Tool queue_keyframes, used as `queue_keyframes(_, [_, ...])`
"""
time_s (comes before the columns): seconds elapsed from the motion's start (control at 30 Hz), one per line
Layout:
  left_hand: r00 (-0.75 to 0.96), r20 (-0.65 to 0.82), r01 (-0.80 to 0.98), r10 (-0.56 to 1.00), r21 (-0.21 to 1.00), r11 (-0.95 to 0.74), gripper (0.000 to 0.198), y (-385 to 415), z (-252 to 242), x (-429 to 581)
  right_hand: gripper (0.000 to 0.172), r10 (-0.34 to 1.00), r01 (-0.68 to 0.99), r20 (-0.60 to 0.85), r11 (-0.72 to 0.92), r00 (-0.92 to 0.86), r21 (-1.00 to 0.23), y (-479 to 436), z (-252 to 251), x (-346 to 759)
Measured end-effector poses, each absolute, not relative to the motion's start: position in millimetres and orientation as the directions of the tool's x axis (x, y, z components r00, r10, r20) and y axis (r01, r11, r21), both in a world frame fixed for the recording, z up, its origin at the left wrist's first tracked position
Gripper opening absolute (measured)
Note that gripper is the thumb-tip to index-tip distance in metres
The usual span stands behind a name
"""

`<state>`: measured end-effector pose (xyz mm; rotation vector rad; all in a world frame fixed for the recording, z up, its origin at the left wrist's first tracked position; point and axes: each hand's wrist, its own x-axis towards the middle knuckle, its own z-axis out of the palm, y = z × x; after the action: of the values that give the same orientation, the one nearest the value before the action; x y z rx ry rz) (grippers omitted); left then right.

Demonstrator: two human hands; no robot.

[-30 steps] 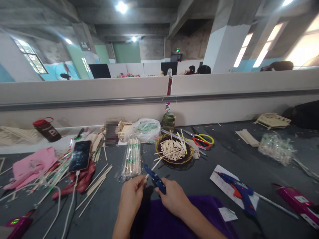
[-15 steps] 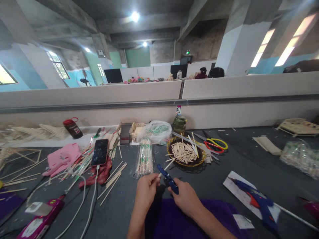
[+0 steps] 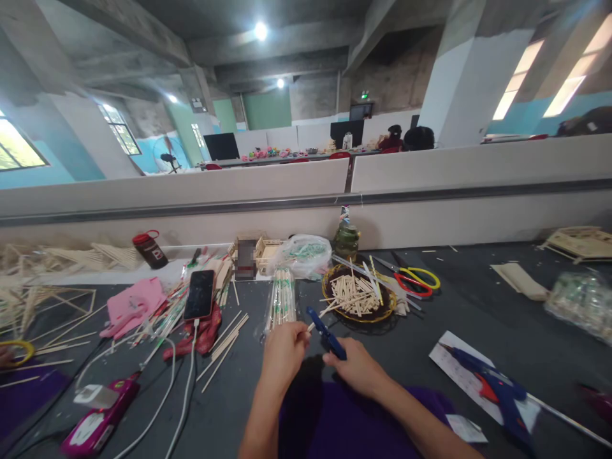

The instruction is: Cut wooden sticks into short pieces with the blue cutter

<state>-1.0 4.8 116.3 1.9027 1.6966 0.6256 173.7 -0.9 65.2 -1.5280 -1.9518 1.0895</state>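
My left hand (image 3: 287, 347) pinches a thin wooden stick (image 3: 329, 308) that points away toward the basket. My right hand (image 3: 358, 366) is closed round a pair of blue pliers (image 3: 327, 335), whose head crosses the stick just beyond my left fingertips. Whether the jaws are shut on the stick I cannot tell. Just past the tool is a round woven basket (image 3: 392, 307) heaped with short cut wooden pieces (image 3: 354, 294). A plastic-wrapped bundle of sticks (image 3: 283, 296) lies behind my left hand. Purple cloth (image 3: 329, 421) is spread under my forearms.
At right, a blue glue gun (image 3: 488, 376) lies on white paper. Scissors (image 3: 414, 282) rest behind the basket. Loose sticks (image 3: 224, 344), a cabled phone (image 3: 199, 294) and a pink power strip (image 3: 102, 414) are at left. Another person's hand (image 3: 6, 357) shows at the left edge.
The view has shifted slightly, moving the table items a little to the right. My hands keep the same hold on stick and pliers. Another person's hand with a yellow ring-shaped handle has come in at left.
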Motion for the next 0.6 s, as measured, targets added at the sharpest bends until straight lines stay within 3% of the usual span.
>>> queue_keyframes(0.17, [0.058, -0.071, 0.782, 0.996, 0.624, -0.001, 0.025, 7.8, 105.4, -1.4, 0.021, 0.947, 0.651, -0.189, 0.027, -0.26, -0.758, -0.5, 61.5, 173.7])
queue_keyframes(0.37, [0.115, -0.09, 0.735, 0.989, 0.678, -0.024, 0.026, 18.9, 84.4, -7.0, 0.02, 0.937, 0.7, -0.276, -0.049, -0.215, -0.713, 3.2, 56.6, 168.8])
queue_keyframes(0.6, [0.14, -0.16, 0.556, 0.977, 0.829, 0.056, 0.034, 17.0, 69.1, -3.3, 0.019, 0.932, 0.743, -0.284, -0.023, -0.227, -0.669, -4.9, 72.9, 182.8])
